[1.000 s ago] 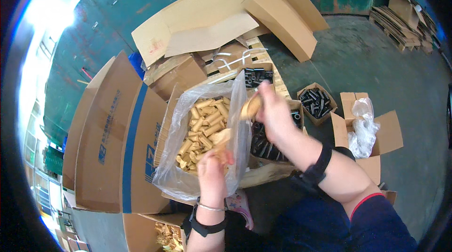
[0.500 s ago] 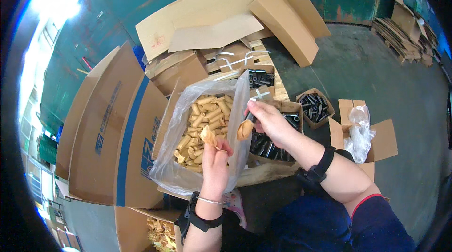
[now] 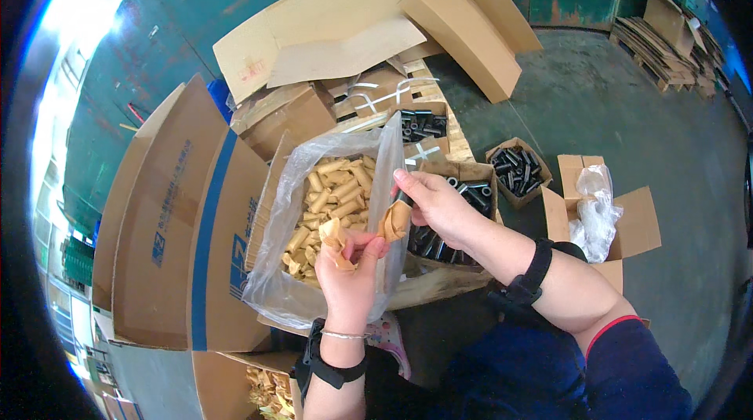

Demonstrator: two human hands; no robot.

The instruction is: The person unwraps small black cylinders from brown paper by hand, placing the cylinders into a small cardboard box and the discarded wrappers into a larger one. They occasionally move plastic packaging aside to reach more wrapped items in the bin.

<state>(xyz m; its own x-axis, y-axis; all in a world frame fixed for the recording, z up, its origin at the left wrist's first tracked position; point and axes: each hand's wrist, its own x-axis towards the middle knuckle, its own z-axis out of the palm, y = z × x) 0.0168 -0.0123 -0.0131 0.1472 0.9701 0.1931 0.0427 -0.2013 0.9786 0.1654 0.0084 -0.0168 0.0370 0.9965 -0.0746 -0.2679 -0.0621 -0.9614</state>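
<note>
My right hand (image 3: 441, 204) is closed on the upper end of a black tube (image 3: 403, 199), its lower end inside a tan paper wrapper (image 3: 394, 221). At the wrapper's lower edge, my left hand (image 3: 350, 272) pinches with thumb and finger. A crumpled piece of tan paper (image 3: 334, 235) is also in that hand. Both hands are over the near right side of a carton lined with a clear plastic bag (image 3: 271, 263). Several tan paper-wrapped rolls (image 3: 337, 192) fill the bag.
Open boxes of black tubes (image 3: 427, 243) stand right of the bag, a smaller box (image 3: 518, 173) farther right. Beyond it, a carton (image 3: 639, 220) holds clear plastic. Large cardboard (image 3: 176, 208) rises on the left. Loose tan paper (image 3: 271, 390) fills a box at lower left.
My left hand has come up to the paper around the tube and now grips its lower edge. The right hand has shifted slightly left with the tube. The whole view has moved a little.
</note>
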